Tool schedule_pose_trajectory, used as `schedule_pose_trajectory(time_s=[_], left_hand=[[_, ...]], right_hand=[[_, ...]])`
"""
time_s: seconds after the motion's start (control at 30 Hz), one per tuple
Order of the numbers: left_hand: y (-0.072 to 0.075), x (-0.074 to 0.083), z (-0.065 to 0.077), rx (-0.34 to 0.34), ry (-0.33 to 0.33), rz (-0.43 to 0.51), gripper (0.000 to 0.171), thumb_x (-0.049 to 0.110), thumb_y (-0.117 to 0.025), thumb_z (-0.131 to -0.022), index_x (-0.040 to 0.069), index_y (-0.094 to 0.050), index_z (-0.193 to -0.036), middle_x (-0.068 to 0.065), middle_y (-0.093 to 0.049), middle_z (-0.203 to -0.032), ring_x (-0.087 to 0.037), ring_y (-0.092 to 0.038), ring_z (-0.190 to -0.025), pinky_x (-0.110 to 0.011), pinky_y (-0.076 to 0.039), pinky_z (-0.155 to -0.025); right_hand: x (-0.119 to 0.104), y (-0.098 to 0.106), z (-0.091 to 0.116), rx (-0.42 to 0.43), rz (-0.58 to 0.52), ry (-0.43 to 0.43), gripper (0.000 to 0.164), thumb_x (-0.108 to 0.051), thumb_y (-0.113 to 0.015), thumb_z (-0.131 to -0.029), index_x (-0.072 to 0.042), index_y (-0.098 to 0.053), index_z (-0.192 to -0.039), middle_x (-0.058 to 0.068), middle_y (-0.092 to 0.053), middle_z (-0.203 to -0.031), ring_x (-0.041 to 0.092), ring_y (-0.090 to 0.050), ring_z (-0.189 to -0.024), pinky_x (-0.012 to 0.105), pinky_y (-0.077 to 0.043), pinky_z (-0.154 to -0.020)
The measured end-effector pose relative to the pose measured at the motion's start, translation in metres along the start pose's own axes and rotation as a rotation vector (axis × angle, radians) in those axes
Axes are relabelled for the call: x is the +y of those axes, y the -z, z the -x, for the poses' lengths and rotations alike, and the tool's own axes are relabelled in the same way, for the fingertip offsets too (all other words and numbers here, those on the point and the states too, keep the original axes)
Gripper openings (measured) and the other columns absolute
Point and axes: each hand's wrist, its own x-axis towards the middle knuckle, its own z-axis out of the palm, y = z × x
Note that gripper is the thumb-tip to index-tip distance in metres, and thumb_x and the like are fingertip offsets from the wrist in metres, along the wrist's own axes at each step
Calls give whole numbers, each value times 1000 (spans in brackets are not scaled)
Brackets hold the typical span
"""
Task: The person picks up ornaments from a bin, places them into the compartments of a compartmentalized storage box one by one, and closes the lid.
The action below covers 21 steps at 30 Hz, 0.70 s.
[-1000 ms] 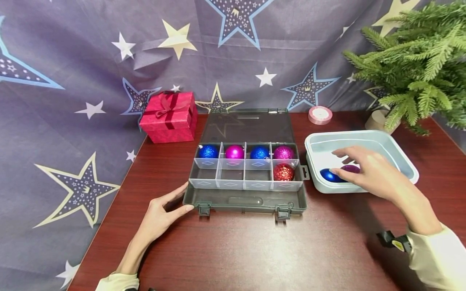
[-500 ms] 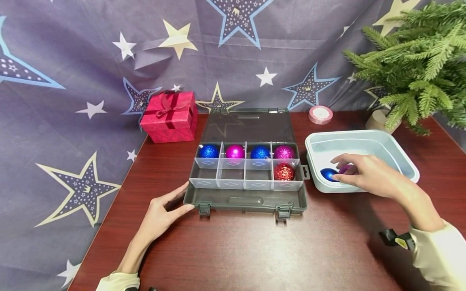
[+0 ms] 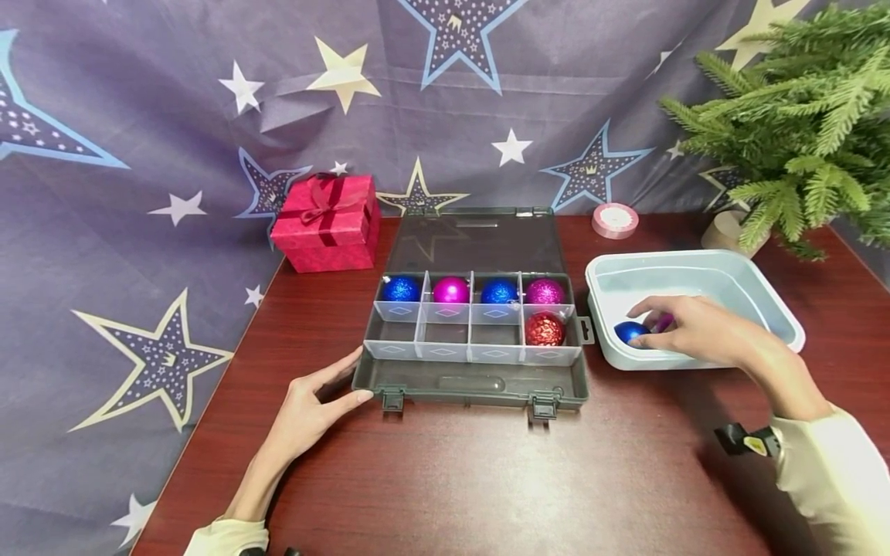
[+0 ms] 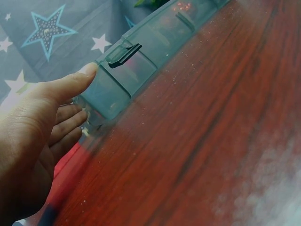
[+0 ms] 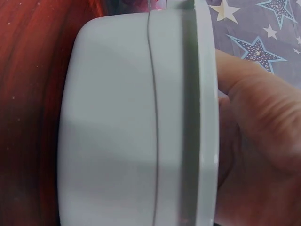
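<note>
My left hand (image 3: 300, 417) rests against the left front corner of a dark translucent compartment box (image 3: 473, 382); its thumb is at the front and its fingers, fairly straight, lie along the side. In the left wrist view, the thumb touches the box (image 4: 113, 89) near its latch. My right hand (image 3: 709, 332) reaches into a pale blue tub (image 3: 775, 309), fingers curled round a purple bauble (image 3: 665, 321), mostly hidden. A blue bauble (image 3: 629, 333) lies beside the thumb. The right wrist view shows mainly the tub's outer wall (image 5: 108, 117), with the hand (image 5: 258, 127) behind its rim.
The box's back row holds blue baubles (image 3: 401, 289), a shiny pink bauble (image 3: 451, 290) and a glittery magenta bauble (image 3: 545, 292). A red bauble (image 3: 545, 330) sits in the front row. Behind stand a red gift box (image 3: 327, 224), a ribbon roll (image 3: 615, 221) and a green artificial tree (image 3: 799, 131).
My right hand has lowered into the tub, and its fingers have come round the purple bauble. My left hand and the box keep their places.
</note>
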Motion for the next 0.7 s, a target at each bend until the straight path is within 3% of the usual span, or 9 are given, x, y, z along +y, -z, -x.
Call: schedule_pose_trajectory(time_s=[0.4, 0.53, 0.7], left_hand=[[0, 2, 0, -7, 2, -1, 63, 16, -86, -87, 22, -63, -145, -1, -68, -133, -19, -63, -125, -20, -47, -103], [0, 2, 0, -8, -3, -2, 63, 15, -86, -87, 22, -63, -145, -2, -68, -133, -20, -63, -124, -20, -47, -103], [1, 1, 0, -9, 3, -9, 63, 16, -86, -88, 22, -62, -146, -2, -68, -133, -18, -63, -124, -20, -47, -102]], right_hand=[[3, -3, -2, -2, -28, 8, 33, -21, -82, -91, -5, -73, -118, -5, -68, -93, 14, -62, -87, 35, -52, -76], [5, -2, 0, 42, -52, 28, 33, -18, -82, -91, -4, -72, -119, -1, -71, -99, 17, -64, -93, 35, -53, -81], [6, 2, 5, 134, -80, 41, 35, -16, -82, -91, -6, -71, -123, 7, -74, -108, 21, -67, -99, 25, -51, -80]])
